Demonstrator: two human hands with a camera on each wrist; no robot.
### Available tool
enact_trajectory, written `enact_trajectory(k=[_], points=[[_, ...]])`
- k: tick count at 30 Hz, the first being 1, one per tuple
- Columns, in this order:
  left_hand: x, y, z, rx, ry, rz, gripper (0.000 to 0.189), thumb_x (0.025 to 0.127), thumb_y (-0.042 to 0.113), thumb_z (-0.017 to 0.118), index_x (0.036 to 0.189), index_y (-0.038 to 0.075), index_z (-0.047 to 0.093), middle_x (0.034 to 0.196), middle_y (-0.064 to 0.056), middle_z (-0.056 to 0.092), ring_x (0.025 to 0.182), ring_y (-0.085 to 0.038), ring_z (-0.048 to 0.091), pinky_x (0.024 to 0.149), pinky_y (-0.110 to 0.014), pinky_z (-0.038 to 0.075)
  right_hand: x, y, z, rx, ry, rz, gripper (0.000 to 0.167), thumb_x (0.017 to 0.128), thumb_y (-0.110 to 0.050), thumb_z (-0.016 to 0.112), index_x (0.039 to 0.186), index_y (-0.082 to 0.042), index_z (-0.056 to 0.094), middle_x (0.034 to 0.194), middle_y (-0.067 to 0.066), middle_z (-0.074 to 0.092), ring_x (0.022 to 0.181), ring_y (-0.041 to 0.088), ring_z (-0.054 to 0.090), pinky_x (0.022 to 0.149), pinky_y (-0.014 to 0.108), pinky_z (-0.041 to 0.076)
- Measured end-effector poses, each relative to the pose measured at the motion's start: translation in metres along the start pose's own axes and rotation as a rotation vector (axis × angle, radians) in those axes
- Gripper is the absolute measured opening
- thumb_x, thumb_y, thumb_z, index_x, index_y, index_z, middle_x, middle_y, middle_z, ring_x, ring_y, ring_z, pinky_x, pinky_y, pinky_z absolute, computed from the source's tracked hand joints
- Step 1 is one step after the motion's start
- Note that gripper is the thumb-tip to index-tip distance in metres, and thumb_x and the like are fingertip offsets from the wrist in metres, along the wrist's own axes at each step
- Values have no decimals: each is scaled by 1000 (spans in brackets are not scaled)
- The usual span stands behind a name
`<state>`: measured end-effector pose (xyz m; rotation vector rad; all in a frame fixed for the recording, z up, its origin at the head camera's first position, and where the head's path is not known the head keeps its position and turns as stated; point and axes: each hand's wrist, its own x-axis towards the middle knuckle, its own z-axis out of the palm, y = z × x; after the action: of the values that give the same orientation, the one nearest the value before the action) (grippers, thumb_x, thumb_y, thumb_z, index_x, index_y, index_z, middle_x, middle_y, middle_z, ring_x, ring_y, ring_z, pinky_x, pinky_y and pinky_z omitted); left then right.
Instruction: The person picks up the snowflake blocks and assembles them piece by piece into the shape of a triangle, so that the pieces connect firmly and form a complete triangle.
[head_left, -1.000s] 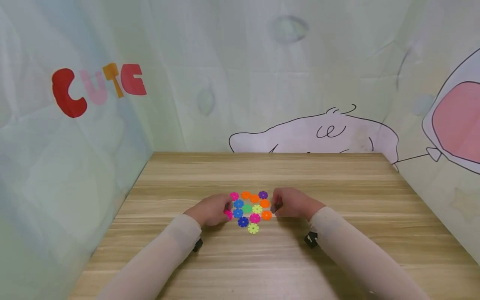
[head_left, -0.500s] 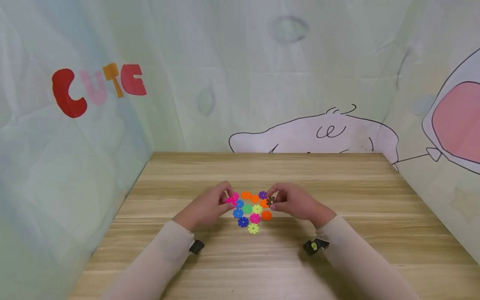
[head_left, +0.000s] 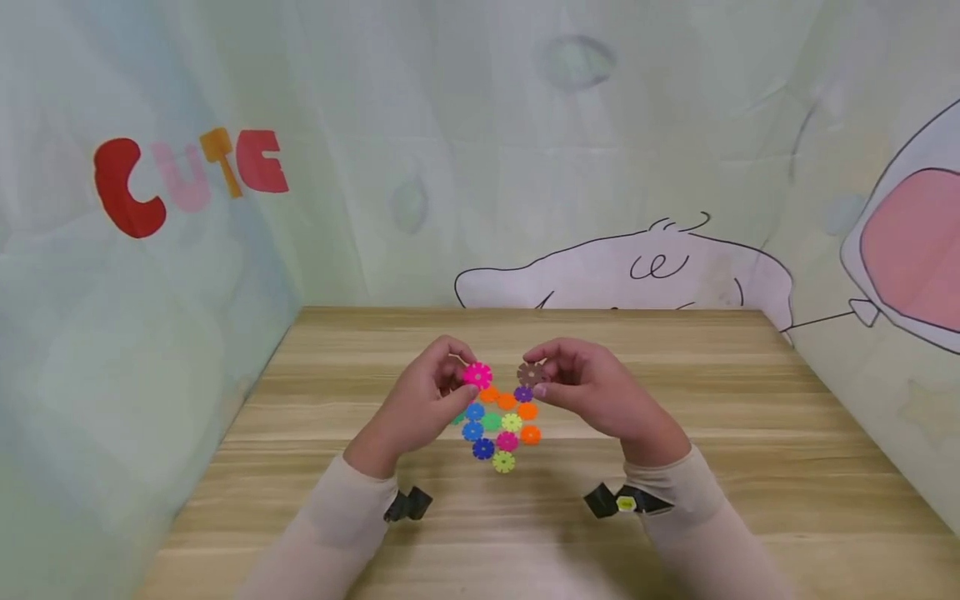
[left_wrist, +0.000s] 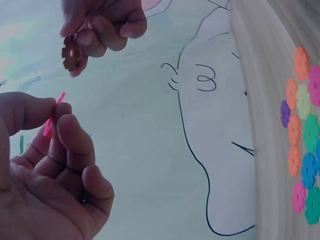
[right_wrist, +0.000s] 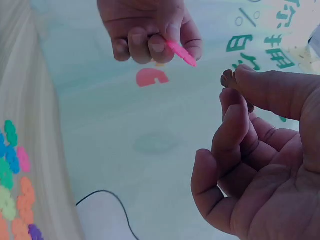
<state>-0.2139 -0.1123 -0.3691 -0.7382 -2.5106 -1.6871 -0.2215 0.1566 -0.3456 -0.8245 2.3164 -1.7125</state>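
My left hand (head_left: 420,408) pinches a bright pink toothed plastic snowflake disc (head_left: 477,368) between thumb and fingers. My right hand (head_left: 603,392) holds a brown snowflake disc (head_left: 522,374) the same way. Both discs are up above the table, facing each other with a gap between them. In the left wrist view the pink disc (left_wrist: 48,127) appears nearly edge-on. Below the hands lies a cluster of snowflake discs, among them a green disc (head_left: 491,423), a dark blue disc (head_left: 477,451) and a purple disc (head_left: 522,390). A teal disc is partly hidden by my left hand.
The discs rest on a wood-grain table (head_left: 510,542). Behind it hangs a pale backdrop (head_left: 360,208) with a cartoon drawing and coloured letters. A black wrist device (head_left: 408,504) sits at the left cuff, and another black device (head_left: 602,501) at the right.
Both hands have risen from the sides of the cluster, lifting the pink disc and the brown disc off the table. The two discs have come closer together above it.
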Motion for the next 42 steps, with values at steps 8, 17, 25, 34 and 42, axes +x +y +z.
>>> enact_trajectory(k=[8,17,25,34,42], points=[[-10,8,12,-37,55,164,28,97,1,66,120,11,53,87,-4,67,77,-21,55,67,-26,48,-2,-5,7,23,26,-10,29,95,2,73,124,1,67,98,13,65,86,23,65,79,26,61],[-13,9,24,-52,80,244,28,98,0,67,121,10,55,93,-6,67,81,-18,60,75,-27,55,-5,-6,12,42,39,5,28,96,-1,74,123,0,68,98,13,63,85,23,63,77,26,61],[-13,10,25,1,90,262,26,99,2,67,122,12,61,92,-1,65,80,-16,58,72,-28,53,-5,-10,12,55,8,27,29,95,-2,75,123,2,68,97,12,62,84,20,63,76,25,60],[-14,7,28,-36,82,339,21,97,-6,64,113,8,65,91,-6,66,82,-16,60,76,-28,57,-5,-7,16,96,-22,43,30,96,-3,74,123,4,67,95,10,58,83,19,59,72,22,56],[-12,4,31,-55,75,363,18,97,-8,64,110,5,64,92,-10,68,83,-17,62,77,-28,59,-5,-7,17,117,-35,78,29,97,-4,73,124,4,66,97,11,59,85,21,59,74,22,57]])
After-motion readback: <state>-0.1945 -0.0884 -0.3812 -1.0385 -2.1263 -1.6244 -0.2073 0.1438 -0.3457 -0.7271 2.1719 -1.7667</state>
